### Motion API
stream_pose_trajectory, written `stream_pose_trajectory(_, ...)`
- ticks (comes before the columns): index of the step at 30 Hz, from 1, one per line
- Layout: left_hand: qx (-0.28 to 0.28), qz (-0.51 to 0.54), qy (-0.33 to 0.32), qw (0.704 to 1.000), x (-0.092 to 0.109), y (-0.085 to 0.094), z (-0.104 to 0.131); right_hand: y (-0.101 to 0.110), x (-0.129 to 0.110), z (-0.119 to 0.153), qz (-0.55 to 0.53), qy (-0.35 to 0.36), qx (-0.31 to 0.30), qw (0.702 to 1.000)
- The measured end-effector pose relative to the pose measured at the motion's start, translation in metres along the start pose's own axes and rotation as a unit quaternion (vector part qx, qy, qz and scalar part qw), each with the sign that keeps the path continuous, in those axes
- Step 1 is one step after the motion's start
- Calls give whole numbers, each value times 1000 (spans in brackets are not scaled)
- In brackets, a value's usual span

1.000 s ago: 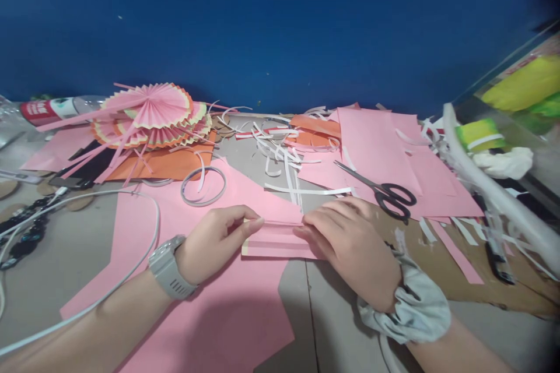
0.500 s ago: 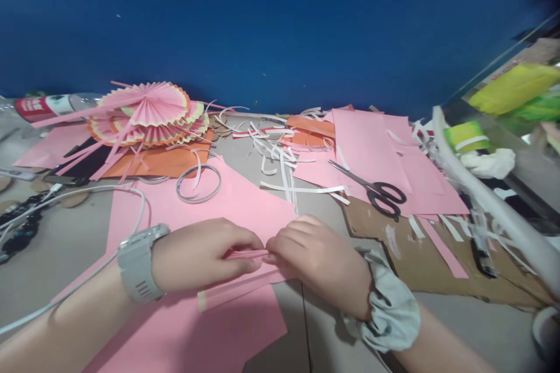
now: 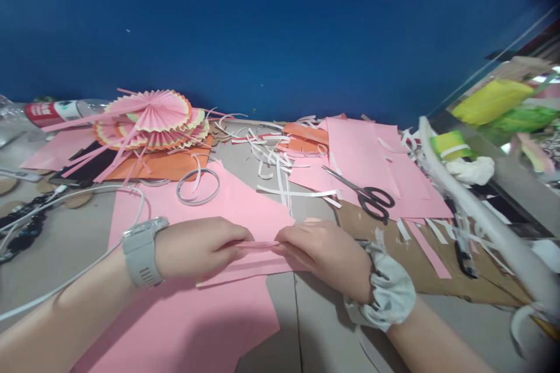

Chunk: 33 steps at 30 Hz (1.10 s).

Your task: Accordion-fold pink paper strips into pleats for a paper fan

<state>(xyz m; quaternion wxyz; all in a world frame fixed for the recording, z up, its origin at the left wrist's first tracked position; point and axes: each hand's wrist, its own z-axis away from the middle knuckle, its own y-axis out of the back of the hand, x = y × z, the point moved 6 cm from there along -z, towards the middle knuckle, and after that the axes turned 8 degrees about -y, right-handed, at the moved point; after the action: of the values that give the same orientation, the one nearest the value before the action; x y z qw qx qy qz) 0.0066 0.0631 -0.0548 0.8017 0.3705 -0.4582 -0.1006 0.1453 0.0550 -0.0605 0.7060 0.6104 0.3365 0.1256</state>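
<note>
Between my two hands stretches a narrow folded strip of pink paper point(image 3: 262, 245), pinched near both ends. My left hand point(image 3: 214, 246), with a grey watch point(image 3: 143, 253) at the wrist, closes thumb and fingers on its left part. On its right part my right hand point(image 3: 321, 253) is closed, a pale green scrunchie point(image 3: 387, 288) round that wrist. An unfolded pink part point(image 3: 245, 271) hangs toward me below the fold. Larger pink sheets point(image 3: 227, 320) lie beneath. A roll of tape point(image 3: 198, 187) rests on the pink paper just beyond my left hand.
Black-handled scissors point(image 3: 367, 193) lie on pink sheets point(image 3: 363, 151) at the right, by brown cardboard point(image 3: 420, 268). Pleated paper rosettes point(image 3: 153, 113) and a bottle point(image 3: 56, 111) stand back left. White paper strips point(image 3: 271, 154) litter the middle. A white cable point(image 3: 105, 186) crosses the left side.
My hands have moved apart along the fold, so more of the pink strip shows between them. The view has shifted slightly.
</note>
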Motion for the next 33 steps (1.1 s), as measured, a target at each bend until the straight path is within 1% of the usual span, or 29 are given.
stream_pose_trajectory(3, -14, -7, -25, 1000, 6, -2, -6, 1, -8, 0, -21, 18, -7, 1000)
stream_pose_trajectory(6, -6, -17, -40, 999, 10, -4, -18, 0, -11, -1, -16, 15, -3, 1000)
stream_pose_trajectory(9, 13, -23, -33, 999, 7, -3, -31, -1, -5, -1, 12, 3, 22, 1000)
stream_pose_trajectory(11, 11, -11, -39, 999, 4, -1, -38, -1, -1, 0, 31, 3, 45, 999)
stream_pose_trajectory(13, -12, 19, -52, 998, 1, 1, -42, -2, 3, 2, 41, 8, 58, 997)
stream_pose_trajectory(15, -51, 63, -67, 994, -1, 3, -44, -4, 3, 3, 47, 20, 59, 997)
stream_pose_trajectory(17, -81, 114, -80, 987, -3, 5, -44, -6, 1, 4, 53, 38, 57, 996)
stream_pose_trajectory(19, -97, 161, -89, 978, -4, 6, -43, -6, -3, 5, 63, 62, 57, 994)
stream_pose_trajectory(22, -121, 213, -96, 965, -4, 5, -41, -4, -10, 8, 85, 107, 86, 987)
stream_pose_trajectory(24, -136, 229, -97, 959, -3, 3, -39, -1, -11, 8, 93, 120, 110, 982)
stream_pose_trajectory(26, -148, 225, -91, 959, -3, 1, -37, -1, -9, 7, 88, 111, 114, 983)
stream_pose_trajectory(28, -147, 206, -83, 964, -3, 0, -36, -2, -6, 6, 75, 95, 109, 987)
stream_pose_trajectory(33, -103, 145, -62, 982, -3, 2, -36, -7, 3, 3, 30, 46, 83, 995)
